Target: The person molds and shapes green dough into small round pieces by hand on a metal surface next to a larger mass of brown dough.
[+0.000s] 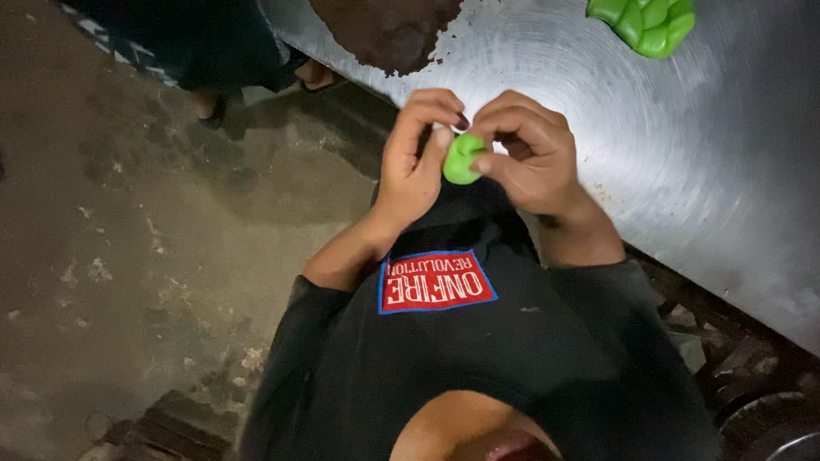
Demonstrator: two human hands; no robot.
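Both hands are pinching a small green dough lump (462, 159) w/ fingertips closed on it: left hand (416, 158) is cupping its left side, right hand (530, 154) is pressing thumb & forefinger on top-right. Lump is hanging in air betw. the fingers, just off the metal table (598, 111) edge. Beyond the fingers: brown dough (384, 30) and a bigger green dough slab (647, 23). Prob. best pressing evenly, turning lump so walls are thinning uniformly w/o tearing.
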